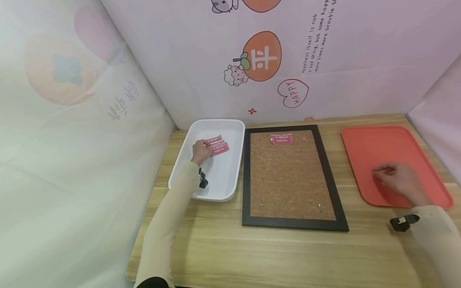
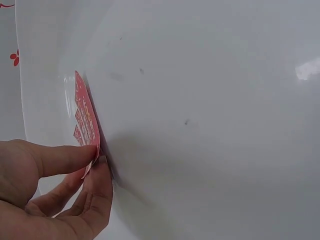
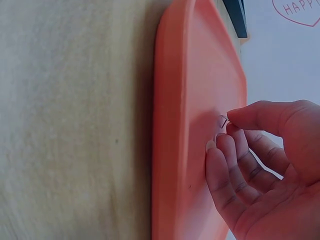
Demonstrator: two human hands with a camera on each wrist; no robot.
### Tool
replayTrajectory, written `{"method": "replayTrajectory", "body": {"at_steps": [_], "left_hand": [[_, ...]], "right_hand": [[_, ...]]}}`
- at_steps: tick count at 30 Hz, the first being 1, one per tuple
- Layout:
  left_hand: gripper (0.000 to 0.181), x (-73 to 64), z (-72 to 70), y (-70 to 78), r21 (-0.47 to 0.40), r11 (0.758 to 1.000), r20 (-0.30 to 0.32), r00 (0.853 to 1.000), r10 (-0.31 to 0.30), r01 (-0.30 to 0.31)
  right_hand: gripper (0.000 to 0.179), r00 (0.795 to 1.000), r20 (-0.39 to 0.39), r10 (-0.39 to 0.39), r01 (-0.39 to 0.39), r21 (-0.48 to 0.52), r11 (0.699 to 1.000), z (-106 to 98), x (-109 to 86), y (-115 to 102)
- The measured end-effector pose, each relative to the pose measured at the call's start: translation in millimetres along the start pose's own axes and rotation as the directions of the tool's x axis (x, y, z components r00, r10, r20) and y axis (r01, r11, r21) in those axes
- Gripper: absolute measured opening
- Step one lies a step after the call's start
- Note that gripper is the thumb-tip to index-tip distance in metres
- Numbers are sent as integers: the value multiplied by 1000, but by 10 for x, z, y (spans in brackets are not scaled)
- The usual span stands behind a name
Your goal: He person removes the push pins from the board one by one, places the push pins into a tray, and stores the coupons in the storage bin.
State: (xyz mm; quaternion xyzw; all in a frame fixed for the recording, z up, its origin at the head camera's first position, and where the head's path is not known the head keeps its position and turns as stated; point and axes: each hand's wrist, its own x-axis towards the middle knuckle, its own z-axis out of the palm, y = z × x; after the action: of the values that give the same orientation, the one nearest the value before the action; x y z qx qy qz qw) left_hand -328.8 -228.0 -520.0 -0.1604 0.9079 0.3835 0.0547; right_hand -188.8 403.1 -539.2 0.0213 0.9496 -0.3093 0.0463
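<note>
Over the white tray, my left hand (image 1: 201, 151) pinches a fanned bunch of pink printed coupons (image 1: 219, 149) between thumb and fingers. In the left wrist view the coupons (image 2: 86, 117) stand edge-on, close over the tray floor. At the right, my right hand (image 1: 397, 180) hovers over the red tray (image 1: 389, 148). Its thumb and index finger pinch a small pin (image 3: 223, 122), seen in the right wrist view; the other fingers are loosely bent. Between the trays lies a black-framed cork board (image 1: 291, 176), with one pink coupon (image 1: 281, 139) at its top.
The white tray (image 1: 230, 176) stands left of the board on a wooden table (image 1: 273, 256). Small pale pins (image 1: 319, 205) show near the board's corners. A printed white cloth (image 1: 201, 68) hangs behind and along the sides.
</note>
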Motion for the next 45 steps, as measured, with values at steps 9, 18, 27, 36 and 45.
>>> {"method": "replayTrajectory", "body": {"at_steps": [9,18,27,36,45], "left_hand": [[40,-6,10,-3,57,998,-7,1000,13,-12],[39,-32,5,0,86,996,-4,1000,-8,8],[39,-62,-51,12,131,991,-15,999,31,-29],[34,-67,-96,182,52,991,-66,989,130,-126],[25,-201,-80,454,-55,949,-109,947,303,-310]], "right_hand": [[39,1000,-26,-15,14,-52,999,19,23,25],[39,999,-20,-40,40,-31,999,23,21,30],[48,999,34,-21,20,25,999,-3,78,19],[45,998,-31,-55,56,13,998,-136,186,-166],[58,999,-3,-43,43,-37,998,-180,366,-557]]}}
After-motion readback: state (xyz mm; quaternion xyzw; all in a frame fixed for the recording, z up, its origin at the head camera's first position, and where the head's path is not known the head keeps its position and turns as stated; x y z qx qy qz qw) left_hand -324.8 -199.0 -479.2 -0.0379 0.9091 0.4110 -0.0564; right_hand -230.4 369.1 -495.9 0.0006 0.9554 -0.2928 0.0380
